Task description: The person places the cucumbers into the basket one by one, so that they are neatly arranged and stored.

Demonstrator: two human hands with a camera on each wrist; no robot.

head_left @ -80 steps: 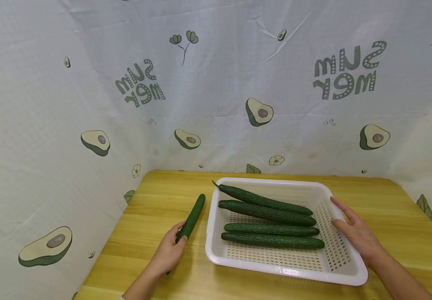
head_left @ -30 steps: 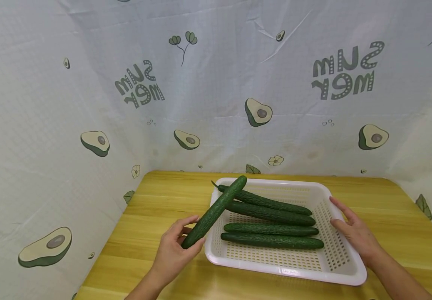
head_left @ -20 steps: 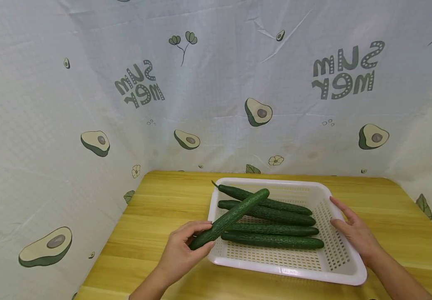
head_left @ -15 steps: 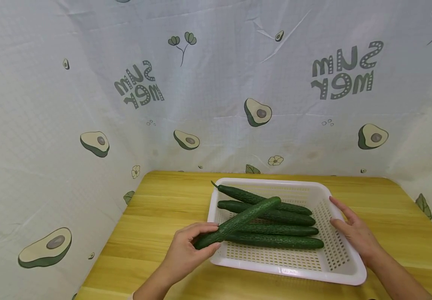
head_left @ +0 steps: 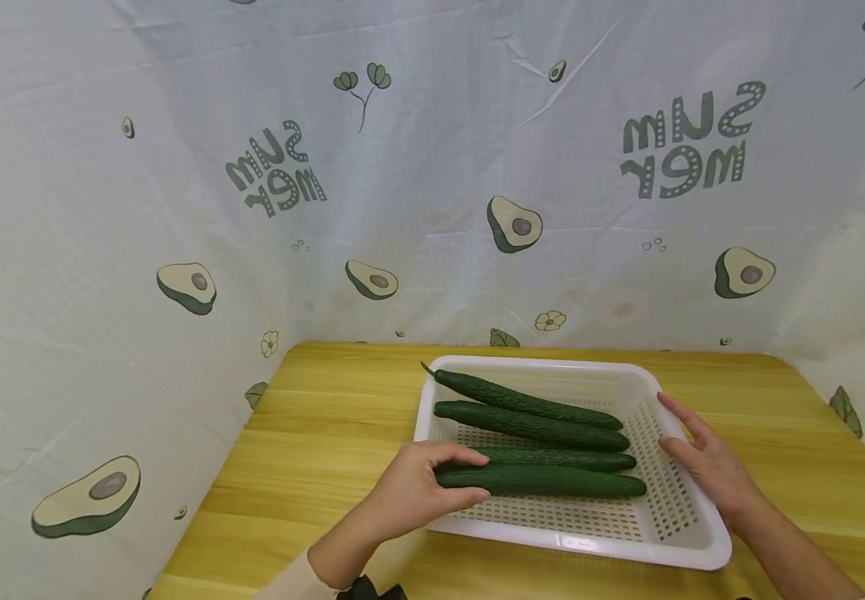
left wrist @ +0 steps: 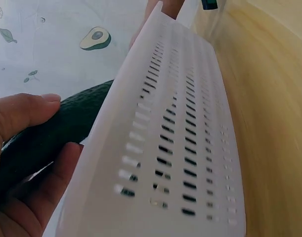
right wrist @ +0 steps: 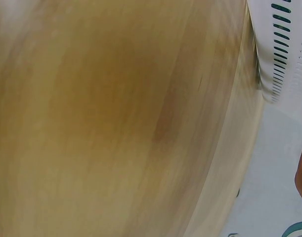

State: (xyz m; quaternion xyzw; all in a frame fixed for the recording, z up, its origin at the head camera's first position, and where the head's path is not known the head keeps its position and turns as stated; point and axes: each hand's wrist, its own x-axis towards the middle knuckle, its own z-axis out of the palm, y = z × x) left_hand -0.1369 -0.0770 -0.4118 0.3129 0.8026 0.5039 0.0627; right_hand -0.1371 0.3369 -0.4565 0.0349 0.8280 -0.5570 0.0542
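Note:
A white perforated plastic basket (head_left: 567, 550) holds several long dark green cucumbers lying crosswise. My left hand (head_left: 413, 493), at the basket's left end, grips the near end of one cucumber (head_left: 560, 481), thumb on one side and fingers on the other. This cucumber lies low along the front of the row and covers the front one. Behind it show a thinner cucumber (head_left: 575, 459), a thicker one (head_left: 530, 423) and one with a curled stem (head_left: 522, 398) overhanging the rim. In the left wrist view the held cucumber (left wrist: 52, 133) passes over the basket wall (left wrist: 106, 163). My right hand (head_left: 713, 471) holds the basket's right rim.
The basket stands on a yellow wood-grain table (head_left: 327, 417). A white cloth (head_left: 432, 167) printed with avocados hangs behind the table and along its sides. A small black object (head_left: 372, 588) shows under my left wrist at the bottom edge.
My left hand has lifted a cucumber from the table left of the basket, carried it right over the rim, turned it crosswise and lowered it onto the front of the row. My right hand stays put.

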